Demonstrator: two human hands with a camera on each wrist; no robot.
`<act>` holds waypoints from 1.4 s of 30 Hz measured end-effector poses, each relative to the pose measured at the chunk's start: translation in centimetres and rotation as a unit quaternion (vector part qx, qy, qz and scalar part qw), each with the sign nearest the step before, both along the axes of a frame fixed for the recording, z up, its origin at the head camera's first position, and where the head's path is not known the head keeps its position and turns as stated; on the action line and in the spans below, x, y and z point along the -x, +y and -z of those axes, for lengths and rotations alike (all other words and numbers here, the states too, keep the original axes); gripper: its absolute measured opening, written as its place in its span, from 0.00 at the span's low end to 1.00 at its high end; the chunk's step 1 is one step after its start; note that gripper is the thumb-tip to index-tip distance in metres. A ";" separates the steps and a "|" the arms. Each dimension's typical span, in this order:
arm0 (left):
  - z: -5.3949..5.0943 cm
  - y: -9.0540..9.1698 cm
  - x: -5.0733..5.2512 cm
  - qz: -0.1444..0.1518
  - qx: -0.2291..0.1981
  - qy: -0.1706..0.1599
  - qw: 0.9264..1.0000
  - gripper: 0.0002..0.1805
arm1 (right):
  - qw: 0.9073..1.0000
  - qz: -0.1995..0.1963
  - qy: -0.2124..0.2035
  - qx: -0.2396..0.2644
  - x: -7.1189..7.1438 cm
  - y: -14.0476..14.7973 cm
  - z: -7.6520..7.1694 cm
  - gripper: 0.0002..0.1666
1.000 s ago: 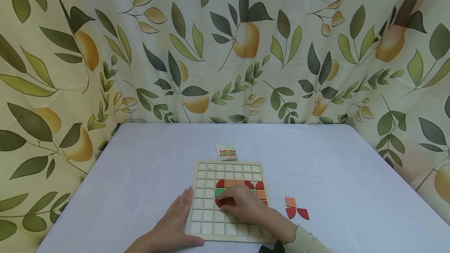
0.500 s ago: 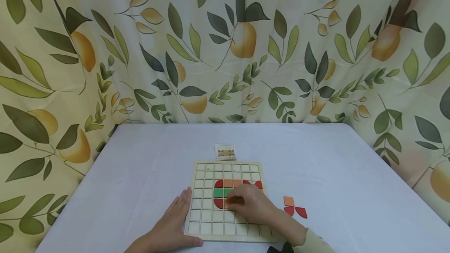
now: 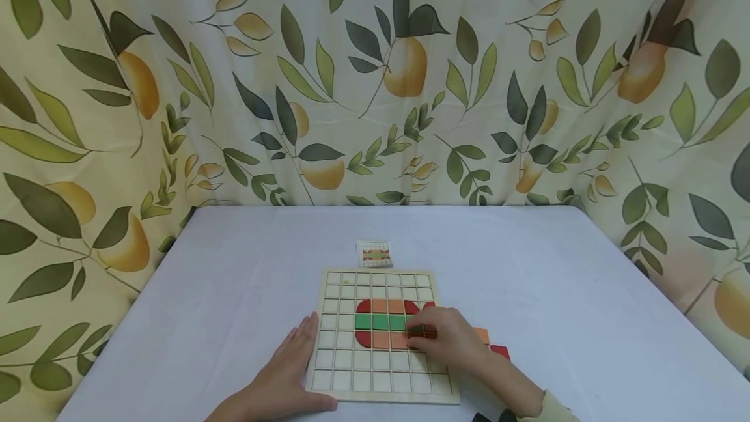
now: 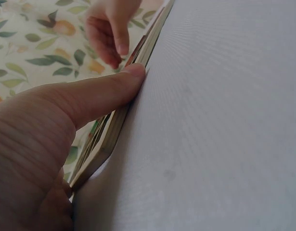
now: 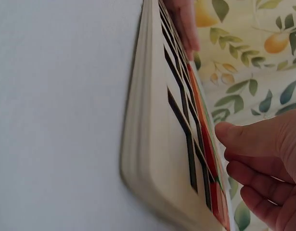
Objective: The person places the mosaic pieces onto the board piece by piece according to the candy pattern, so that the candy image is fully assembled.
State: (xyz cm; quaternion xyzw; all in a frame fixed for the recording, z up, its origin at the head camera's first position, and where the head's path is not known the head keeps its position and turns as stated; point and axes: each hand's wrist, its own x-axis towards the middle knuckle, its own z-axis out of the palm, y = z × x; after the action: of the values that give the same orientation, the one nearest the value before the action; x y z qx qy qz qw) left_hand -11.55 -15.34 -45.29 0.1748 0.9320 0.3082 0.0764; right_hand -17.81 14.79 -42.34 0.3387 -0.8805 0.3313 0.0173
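A pale wooden grid board (image 3: 351,379) lies on the table with flat coloured tiles set in its cells. Green square tiles (image 3: 379,322) form the middle row, between rows of orange squares (image 3: 379,305) and rounded red pieces (image 3: 364,339). My left hand (image 3: 284,370) steadies the board's near left corner, fingers straight along its side and thumb at the front edge; in the left wrist view the thumb (image 4: 102,94) rests on the rim. My right hand (image 3: 448,337) is over the right-hand tiles, fingers loosely bent, covering some. Nothing shows between thumb and fingers in the right wrist view.
Just beyond the board lies a small pattern card (image 3: 375,254) with a similar coloured design. Right of the board are a loose orange square tile (image 3: 482,335) and a red piece (image 3: 500,351), partly behind my right arm. A leaf-and-fruit patterned curtain (image 3: 375,116) surrounds the white table (image 3: 246,266).
My right hand has moved rightward along the tiles, from the left red piece to the right end, uncovering the green row and lower orange tiles. My left hand stays at the board's edge.
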 end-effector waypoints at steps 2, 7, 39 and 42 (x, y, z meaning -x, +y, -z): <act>0.0 0.0 0.0 0.002 -0.002 0.003 1.000 0.71 | 1.000 0.012 0.005 0.000 -0.2 0.7 -0.2 0.10; -0.2 -0.1 -0.1 0.003 -0.010 0.008 1.000 0.71 | 0.997 0.072 -0.014 -0.014 -0.8 2.0 -0.9 0.12; 0.1 -0.1 0.0 0.007 -0.012 0.017 1.000 0.71 | 0.986 0.121 -0.059 -0.104 -3.2 11.3 -1.5 0.14; 0.1 0.0 0.0 0.007 -0.010 0.013 1.000 0.71 | 0.985 0.123 -0.048 -0.111 -3.2 11.4 -1.5 0.13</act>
State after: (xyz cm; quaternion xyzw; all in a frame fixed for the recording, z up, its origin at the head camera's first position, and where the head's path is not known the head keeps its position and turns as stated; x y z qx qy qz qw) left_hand -11.56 -15.39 -45.36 0.1857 0.9287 0.3145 0.0648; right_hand -14.65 26.22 -40.84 0.2118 -0.9465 0.2426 -0.0223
